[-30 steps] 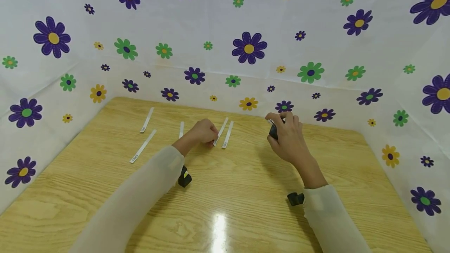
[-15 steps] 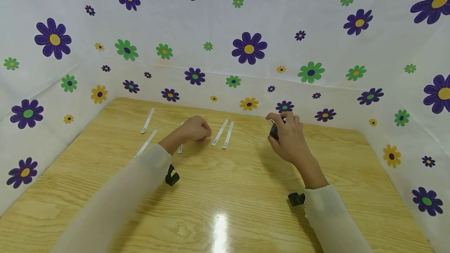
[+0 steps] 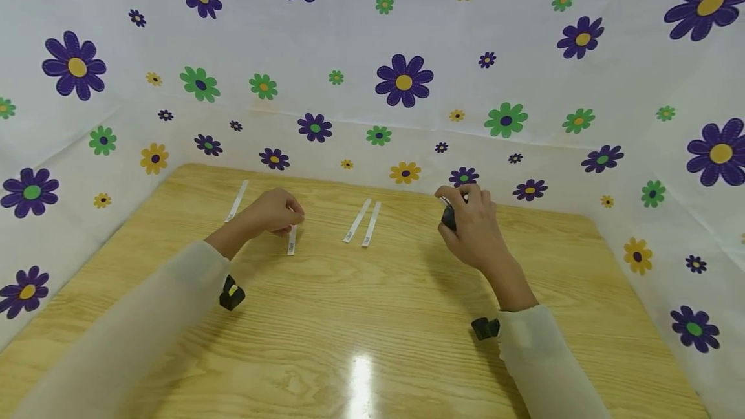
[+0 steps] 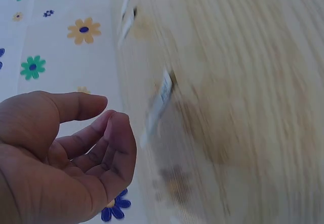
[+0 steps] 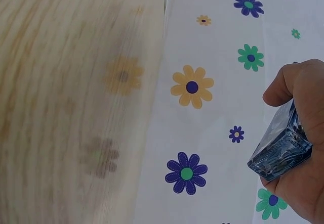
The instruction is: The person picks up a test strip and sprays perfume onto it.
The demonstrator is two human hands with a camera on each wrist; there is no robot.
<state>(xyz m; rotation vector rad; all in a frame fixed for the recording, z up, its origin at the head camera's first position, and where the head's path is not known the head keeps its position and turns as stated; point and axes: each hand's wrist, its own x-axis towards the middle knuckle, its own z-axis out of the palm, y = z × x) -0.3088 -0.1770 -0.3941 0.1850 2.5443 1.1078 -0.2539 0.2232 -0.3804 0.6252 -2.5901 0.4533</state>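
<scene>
My left hand [image 3: 273, 212] is above a white paper strip [image 3: 292, 241] on the wooden table, covering its far part in the head view. In the left wrist view the fingers are loosely curled with nothing between them, and the strip [image 4: 159, 102] with small dark print lies beyond the fingertips. My right hand [image 3: 474, 222] grips a small dark, shiny box [image 5: 283, 150] above the table's back right part. Fingers and palm cover much of the box. Two more printed strips lie side by side between the hands: a left strip [image 3: 357, 220] and a right strip [image 3: 371, 224].
Another white strip [image 3: 237, 199] lies at the back left, partly covered by the left hand. The wooden table [image 3: 407, 315] meets a white flowered cloth [image 3: 349, 37] at its back and sides. Black wrist cameras hang below both forearms, the left camera [image 3: 232, 294] and the right camera [image 3: 484, 328].
My left hand has let go of the left strip of the middle pair and moved left to above another strip. The right hand still holds the box in about the same place.
</scene>
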